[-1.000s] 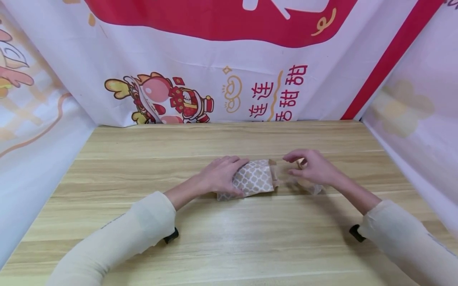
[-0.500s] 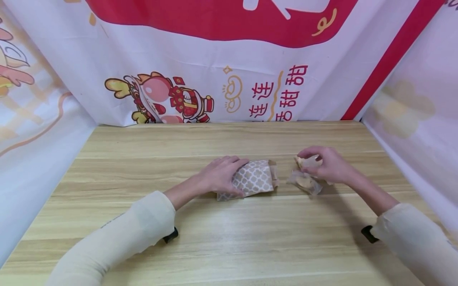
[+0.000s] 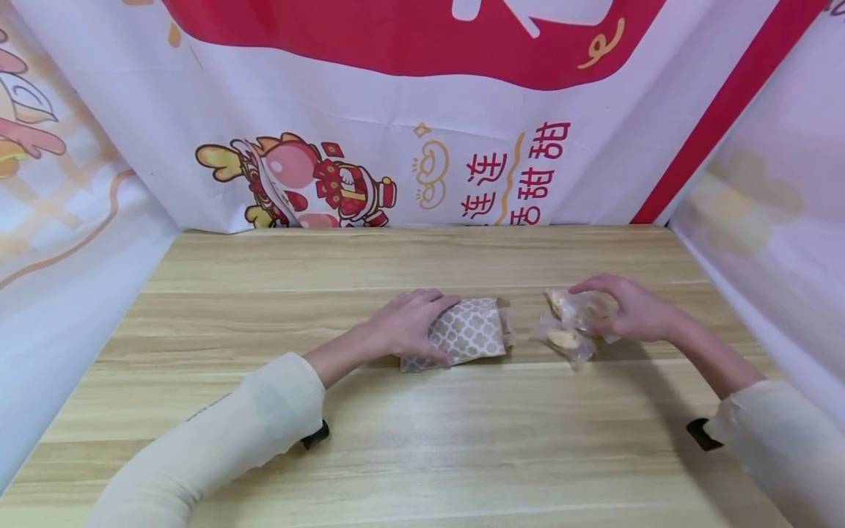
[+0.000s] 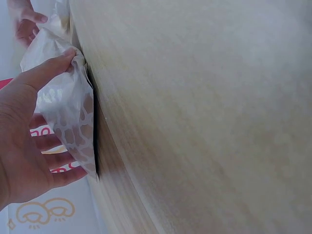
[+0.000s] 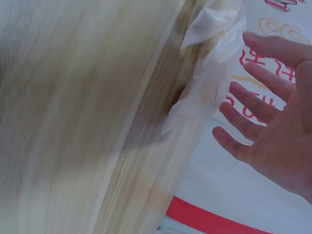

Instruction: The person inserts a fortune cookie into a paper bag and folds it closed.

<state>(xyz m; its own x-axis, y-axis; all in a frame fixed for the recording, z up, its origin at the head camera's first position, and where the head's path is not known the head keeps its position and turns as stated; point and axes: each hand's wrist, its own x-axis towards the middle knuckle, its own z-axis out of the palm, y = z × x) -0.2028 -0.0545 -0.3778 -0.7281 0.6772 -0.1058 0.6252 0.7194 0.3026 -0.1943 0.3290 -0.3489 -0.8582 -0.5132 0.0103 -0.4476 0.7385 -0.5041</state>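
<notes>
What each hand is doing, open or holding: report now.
Left hand: holding the patterned bag.
Right hand: open, beside the clear packets.

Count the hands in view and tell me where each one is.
2: the left hand holds the patterned bag; the right hand is beside the clear packets.

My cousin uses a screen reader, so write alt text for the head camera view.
A person's left grip holds a beige quatrefoil-patterned bag on a wooden tabletop, while the right grip is at translucent wrapped packets right of the bag. A red-and-white printed cloth hangs behind.
</notes>
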